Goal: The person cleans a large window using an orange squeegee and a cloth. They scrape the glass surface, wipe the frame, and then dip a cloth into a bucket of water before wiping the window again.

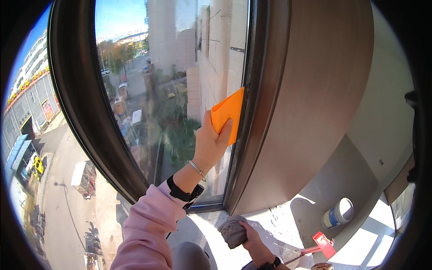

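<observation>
Cloth, orange and folded, is gripped in the left hand at the window pane's right edge, beside the dark frame. Below, a grey rag is clasped by the right hand.

Indoors, an upper-storey room at a window, likely in a building still being fitted out or cleaned. Signs: tall window pane, streaked and hazy, set in a dark frame; broad brown panel beside it, plain pale wall farther right. Floor pale, blotchy, sunlit. On it, a white bucket with blue and yellow banding; near that, a red dustpan-like tool. Height shown by the street far below, with a small box-backed vehicle. Right edge bent and cut off; home or office, cannot tell.
</observation>
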Demonstrator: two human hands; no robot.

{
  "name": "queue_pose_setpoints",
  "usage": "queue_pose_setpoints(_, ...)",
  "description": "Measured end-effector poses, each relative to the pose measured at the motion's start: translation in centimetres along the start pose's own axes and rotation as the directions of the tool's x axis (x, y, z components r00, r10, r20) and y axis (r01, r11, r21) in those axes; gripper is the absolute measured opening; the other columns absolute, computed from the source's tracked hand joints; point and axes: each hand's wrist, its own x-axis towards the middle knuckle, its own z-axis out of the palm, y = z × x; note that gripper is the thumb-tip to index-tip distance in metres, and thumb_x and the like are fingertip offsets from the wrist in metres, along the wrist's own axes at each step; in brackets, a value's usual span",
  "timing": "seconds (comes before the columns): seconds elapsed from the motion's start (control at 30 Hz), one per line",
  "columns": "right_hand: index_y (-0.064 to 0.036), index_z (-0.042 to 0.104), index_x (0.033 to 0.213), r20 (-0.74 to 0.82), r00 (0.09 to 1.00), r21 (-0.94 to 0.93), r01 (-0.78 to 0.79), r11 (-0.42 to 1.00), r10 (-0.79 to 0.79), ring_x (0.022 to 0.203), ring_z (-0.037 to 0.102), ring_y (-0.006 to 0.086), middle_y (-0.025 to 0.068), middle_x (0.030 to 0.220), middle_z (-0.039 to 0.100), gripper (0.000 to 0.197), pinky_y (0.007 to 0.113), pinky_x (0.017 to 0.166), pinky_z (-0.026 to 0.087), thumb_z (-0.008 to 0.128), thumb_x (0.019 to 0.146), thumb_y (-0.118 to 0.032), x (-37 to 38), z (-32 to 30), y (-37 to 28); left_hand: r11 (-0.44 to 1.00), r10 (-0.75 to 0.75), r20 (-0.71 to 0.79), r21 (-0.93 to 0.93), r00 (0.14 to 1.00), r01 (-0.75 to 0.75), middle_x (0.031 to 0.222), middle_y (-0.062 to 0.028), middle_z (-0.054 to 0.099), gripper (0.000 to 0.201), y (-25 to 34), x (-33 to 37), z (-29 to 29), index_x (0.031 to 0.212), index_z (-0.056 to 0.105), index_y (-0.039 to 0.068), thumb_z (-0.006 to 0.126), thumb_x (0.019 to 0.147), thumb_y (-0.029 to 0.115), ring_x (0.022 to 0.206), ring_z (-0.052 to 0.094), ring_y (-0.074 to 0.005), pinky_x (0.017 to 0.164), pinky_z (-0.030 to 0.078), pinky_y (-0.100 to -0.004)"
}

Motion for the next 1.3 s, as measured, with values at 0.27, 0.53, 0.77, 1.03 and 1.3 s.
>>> queue_pose_setpoints(0.27, 0.0003, 0.056, 0.114, 0.029, 1.000, 0.001, 0.009, 1.000, -0.009, 0.098, 0.063, 0.0259, 0.0114, 0.106, 0.065, 0.033, 0.040, 0.088, 0.050, 0.058, 0.089, -0.021, -1.2, 0.3, -0.1, 0.998, -0.051, 0.014, 0.045, 0.999, 0.050, 0.075, -0.0207, 0.064, 0.033, -1.8, -2.4, 0.3, 0.106, 0.046, -0.001, 0.062, 0.088, 0.022, 0.067, 0.065, -0.0377, 0.058, 0.051, -0.0365)
queue_pose_setpoints(0.53, -0.0018, 0.056, 0.114, 0.060, 0.997, 0.039, -0.043, 0.998, 0.041, 0.095, 0.063, 0.0238, 0.0102, 0.101, 0.066, 0.033, 0.036, 0.086, 0.049, 0.061, 0.088, -0.021, -2.3, 1.1, 0.1, 0.996, -0.049, -0.025, 0.070, 0.998, 0.051, 0.077, -0.0184, 0.064, 0.032, -3.8, -5.5, 1.0, 0.106, 0.048, 0.000, 0.063, 0.088, 0.022, 0.069, 0.067, -0.0341, 0.060, 0.051, -0.0341)
queue_pose_setpoints(0.77, -0.0004, 0.054, 0.117, 0.107, 0.994, 0.031, -0.026, 0.999, 0.022, 0.098, 0.062, 0.0246, 0.0118, 0.107, 0.063, 0.035, 0.038, 0.087, 0.049, 0.060, 0.089, -0.021, -4.0, 1.6, -0.2, 0.992, -0.115, -0.042, 0.037, 0.992, 0.117, 0.078, -0.0157, 0.066, 0.040, -5.0, -7.8, 1.2, 0.114, 0.047, -0.001, 0.064, 0.088, 0.023, 0.069, 0.068, -0.0258, 0.062, 0.051, -0.0314)
queue_pose_setpoints(1.03, -0.0003, 0.053, 0.118, 0.100, 0.994, 0.039, -0.044, 0.998, 0.040, 0.096, 0.064, 0.0247, 0.0122, 0.105, 0.064, 0.037, 0.037, 0.086, 0.050, 0.060, 0.089, -0.021, -3.6, 1.6, -0.3, 0.995, -0.091, -0.056, 0.039, 0.994, 0.093, 0.081, -0.0146, 0.066, 0.037, -5.8, -8.2, 1.6, 0.110, 0.047, -0.001, 0.065, 0.087, 0.023, 0.070, 0.068, -0.0235, 0.062, 0.051, -0.0293)
queue_pose_setpoints(1.3, -0.0001, 0.054, 0.116, 0.174, 0.983, 0.082, -0.073, 0.994, 0.058, 0.095, 0.064, 0.0257, 0.0131, 0.105, 0.064, 0.032, 0.037, 0.084, 0.051, 0.057, 0.091, -0.019, -3.4, 1.7, -0.3, 0.975, -0.222, 0.066, 0.027, 0.973, 0.221, 0.081, -0.0156, 0.066, 0.037, -5.3, -11.3, 1.6, 0.109, 0.048, 0.001, 0.065, 0.087, 0.025, 0.073, 0.068, -0.0258, 0.062, 0.051, -0.0296)
